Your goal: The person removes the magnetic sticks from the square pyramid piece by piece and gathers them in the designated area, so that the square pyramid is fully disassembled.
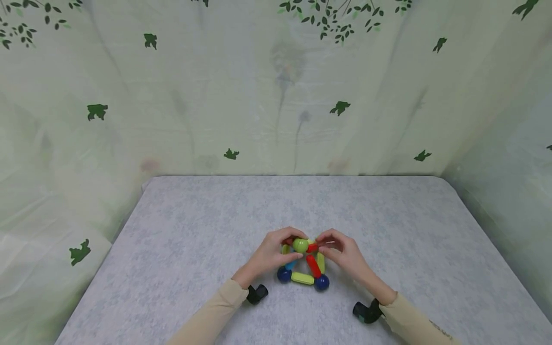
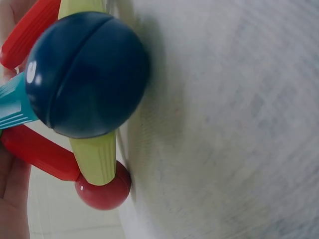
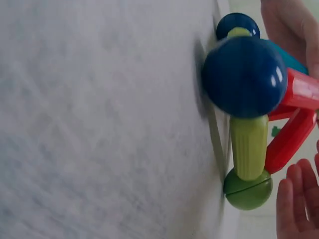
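Observation:
A pyramid-like frame of balls and rods stands on the table. My left hand (image 1: 276, 248) holds the green ball (image 1: 300, 245) at its top, thumb and fingers on either side. My right hand (image 1: 345, 251) is close by at the right, fingertips beside an upper red rod (image 1: 312, 248); contact is hard to tell. Dark blue balls (image 1: 321, 282) form the near corners, joined by a yellow-green rod (image 1: 303, 278). A blue rod (image 2: 16, 102) and red rods (image 3: 291, 142) slope upward. At the far corners are a red ball (image 2: 103, 189) and another green ball (image 3: 248, 189).
A grey mottled cloth covers the table (image 1: 198, 215). Black wrist cameras (image 1: 257, 294) hang near the tabletop beside each wrist. A pale curtain (image 1: 241, 86) with leaf prints stands behind the back edge and along both sides.

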Demonstrator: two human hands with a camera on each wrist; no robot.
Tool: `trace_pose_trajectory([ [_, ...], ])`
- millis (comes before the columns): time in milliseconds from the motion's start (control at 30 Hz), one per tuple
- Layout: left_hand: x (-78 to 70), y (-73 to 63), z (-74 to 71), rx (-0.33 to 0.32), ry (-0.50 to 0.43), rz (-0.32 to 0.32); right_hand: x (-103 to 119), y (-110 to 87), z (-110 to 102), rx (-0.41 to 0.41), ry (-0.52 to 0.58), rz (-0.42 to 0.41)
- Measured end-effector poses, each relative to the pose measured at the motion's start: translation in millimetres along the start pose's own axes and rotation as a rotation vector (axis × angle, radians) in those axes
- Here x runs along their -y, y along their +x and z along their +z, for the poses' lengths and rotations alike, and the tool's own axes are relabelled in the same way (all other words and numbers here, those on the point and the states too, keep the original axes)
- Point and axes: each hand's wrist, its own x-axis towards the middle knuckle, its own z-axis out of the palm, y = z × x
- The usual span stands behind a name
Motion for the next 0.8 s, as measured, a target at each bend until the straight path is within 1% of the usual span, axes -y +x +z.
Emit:
trace_pose_trajectory([
  [67,0.0,-0.1,-0.7,0.016,-0.011,0.008,-1.5,2.2,-0.7,0.007,-0.053,-0.005],
  [167,0.4,-0.2,-1.5,0.03,-0.021,0.016,-4.4,4.0,-2.1,0.045,-0.105,0.005],
  [333,1.1,0.5,-2.2,0.034,0.007,0.038,-9.0,2.2,-4.6,0.092,-0.125,0.062],
  [433,0.6,1.2,-3.5,0.024,0.039,0.041,-10.3,-0.5,-5.9,0.093,-0.138,0.083],
  [500,-0.8,1.4,-4.9,0.015,0.051,0.031,-10.0,-2.4,-6.6,0.093,-0.146,0.096],
  [600,-18.6,3.9,-9.7,0.001,0.067,0.018,-8.2,-5.3,-6.8,0.093,-0.16,0.118],
  [733,-41.2,7.2,-14.2,-0.006,0.081,0.023,-4.2,-9.3,-5.6,0.091,-0.186,0.15],
  [800,-41.8,7.5,-14.0,-0.01,0.084,0.037,-2.3,-10.8,-4.9,0.092,-0.195,0.159],
])
